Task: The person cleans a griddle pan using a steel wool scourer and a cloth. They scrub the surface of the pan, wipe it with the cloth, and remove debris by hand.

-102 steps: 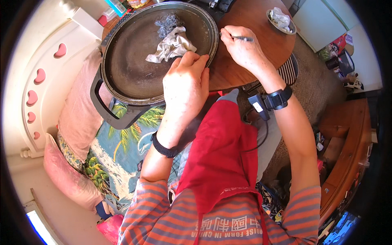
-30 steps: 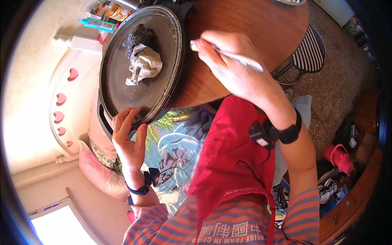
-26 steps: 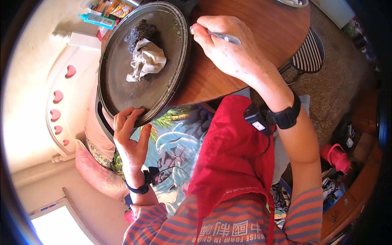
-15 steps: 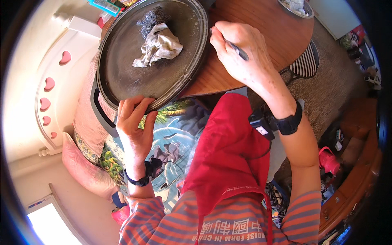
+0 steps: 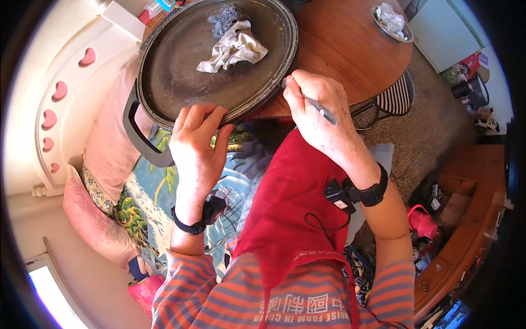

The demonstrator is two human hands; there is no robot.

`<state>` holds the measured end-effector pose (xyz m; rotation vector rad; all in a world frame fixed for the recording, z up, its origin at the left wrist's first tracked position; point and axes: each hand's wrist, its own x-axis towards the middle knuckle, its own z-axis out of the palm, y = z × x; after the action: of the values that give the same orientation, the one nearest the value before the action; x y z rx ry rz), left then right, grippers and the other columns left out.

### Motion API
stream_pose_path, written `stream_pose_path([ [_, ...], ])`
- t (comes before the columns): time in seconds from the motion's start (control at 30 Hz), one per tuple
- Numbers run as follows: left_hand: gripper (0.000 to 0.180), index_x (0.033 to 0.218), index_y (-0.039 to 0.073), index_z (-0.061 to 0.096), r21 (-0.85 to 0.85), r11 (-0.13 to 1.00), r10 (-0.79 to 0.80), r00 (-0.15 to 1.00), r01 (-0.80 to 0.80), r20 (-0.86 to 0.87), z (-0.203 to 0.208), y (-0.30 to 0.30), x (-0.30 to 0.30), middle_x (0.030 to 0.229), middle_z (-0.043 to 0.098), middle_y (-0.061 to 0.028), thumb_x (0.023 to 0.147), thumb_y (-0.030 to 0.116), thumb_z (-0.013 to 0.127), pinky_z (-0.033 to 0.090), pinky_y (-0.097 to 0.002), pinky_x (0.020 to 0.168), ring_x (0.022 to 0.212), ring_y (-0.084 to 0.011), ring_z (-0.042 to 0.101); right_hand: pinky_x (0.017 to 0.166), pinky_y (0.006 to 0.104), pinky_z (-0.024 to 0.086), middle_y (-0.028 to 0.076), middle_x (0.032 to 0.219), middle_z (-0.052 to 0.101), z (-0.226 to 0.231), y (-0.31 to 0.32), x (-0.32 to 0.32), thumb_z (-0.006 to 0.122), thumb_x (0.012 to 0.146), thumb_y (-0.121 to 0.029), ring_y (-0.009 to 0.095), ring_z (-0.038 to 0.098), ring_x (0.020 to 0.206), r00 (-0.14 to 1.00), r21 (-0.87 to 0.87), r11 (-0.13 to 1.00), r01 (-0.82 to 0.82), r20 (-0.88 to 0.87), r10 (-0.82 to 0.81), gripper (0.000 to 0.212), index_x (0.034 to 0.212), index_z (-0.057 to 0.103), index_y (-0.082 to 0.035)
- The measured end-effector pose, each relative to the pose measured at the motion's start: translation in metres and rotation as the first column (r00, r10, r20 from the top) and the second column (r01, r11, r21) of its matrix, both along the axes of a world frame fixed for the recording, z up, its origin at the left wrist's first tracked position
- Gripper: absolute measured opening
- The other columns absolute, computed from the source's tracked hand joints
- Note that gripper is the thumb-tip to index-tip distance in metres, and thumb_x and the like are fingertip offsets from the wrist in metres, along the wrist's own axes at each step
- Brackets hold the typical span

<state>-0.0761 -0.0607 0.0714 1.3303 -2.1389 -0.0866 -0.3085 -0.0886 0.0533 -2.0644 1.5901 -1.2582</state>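
A large round dark pan (image 5: 181,82) with a raised rim and a black side handle (image 5: 143,140) sits at the table's left edge. In it lie a crumpled, stained whitish cloth (image 5: 235,48) and a tangled grey scouring pad (image 5: 226,20). My left hand (image 5: 198,137) grips the pan's near rim, fingers curled over it and thumb on the outer side. Close to the pan's right rim, my right hand (image 5: 320,107) is closed around a slim tool with a dark handle (image 5: 323,112). Its working end is mostly hidden by my fingers, so its kind is unclear.
The round wooden table (image 5: 350,49) carries a metal bowl (image 5: 405,37) with crumpled white material at its far right. A striped stool (image 5: 395,94) stands beneath its edge. Left are pillows (image 5: 98,214) and a white headboard with heart shapes (image 5: 68,71). A wooden cabinet (image 5: 460,241) stands right.
The pan, cloth and scouring pad appear farther up and right in the picture. My right hand, still holding the tool, appears lower, beside the near part of the rim; my left hand still grips the rim.
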Motion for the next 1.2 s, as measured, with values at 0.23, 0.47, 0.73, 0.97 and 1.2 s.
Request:
stream_pose_path([
  [0.23,0.028,0.102,0.001,0.073,-0.108,0.994,0.015,1.000,-0.015,-0.002,-0.006,-0.005,-0.018,0.100,0.068,-0.0106,0.075,0.001,0.079,0.053,-0.0404,0.079,0.091,-0.0323,0.064,0.058,0.0511,0.050,0.023,0.067,0.061,0.001,-0.006,0.001,0.063,0.095,-0.016,0.043,0.065,0.065,0.995,-0.018,0.998,0.062,-0.075,-0.064,0.027,0.073,0.057,-0.002],
  [0.47,0.032,0.106,0.001,0.072,-0.079,0.996,0.049,0.998,-0.052,-0.034,-0.005,-0.005,-0.018,0.102,0.067,-0.0110,0.075,0.003,0.079,0.052,-0.0415,0.082,0.093,-0.0323,0.063,0.060,0.0441,0.048,0.021,0.068,0.061,-0.001,-0.014,-0.009,0.056,0.102,-0.020,0.035,0.062,0.061,0.983,0.171,0.985,-0.010,0.180,-0.021,0.030,0.081,0.062,0.001],
  [0.73,0.054,0.120,0.006,0.067,0.064,0.997,0.035,0.992,-0.043,0.121,0.015,0.016,0.023,0.115,0.062,-0.0112,0.069,0.012,0.085,0.042,-0.0461,0.100,0.112,-0.0342,0.057,0.060,0.0396,0.048,0.017,0.067,0.060,0.009,-0.025,-0.009,0.053,0.105,-0.023,0.027,0.062,0.061,0.988,0.130,0.991,0.025,0.149,-0.045,0.035,0.084,0.063,0.004],
  [0.97,0.055,0.122,0.007,0.066,0.019,0.999,-0.029,0.985,0.026,0.170,0.011,0.016,0.041,0.120,0.063,-0.0109,0.069,0.004,0.079,0.040,-0.0470,0.103,0.113,-0.0321,0.058,0.062,0.0355,0.047,0.014,0.069,0.061,-0.005,-0.008,-0.005,0.053,0.106,-0.021,0.021,0.059,0.062,0.965,0.208,0.978,0.029,0.250,-0.082,0.036,0.082,0.061,0.005],
  [1.2,0.052,0.120,0.001,0.067,-0.121,0.979,-0.130,0.963,0.162,0.238,0.000,0.006,0.047,0.116,0.064,-0.0113,0.069,0.003,0.074,0.046,-0.0466,0.098,0.109,-0.0323,0.060,0.063,0.0320,0.045,0.009,0.069,0.060,-0.011,0.003,-0.011,0.053,0.106,-0.018,0.014,0.056,0.064,0.920,0.257,0.966,-0.012,0.382,-0.091,0.035,0.080,0.060,0.004],
])
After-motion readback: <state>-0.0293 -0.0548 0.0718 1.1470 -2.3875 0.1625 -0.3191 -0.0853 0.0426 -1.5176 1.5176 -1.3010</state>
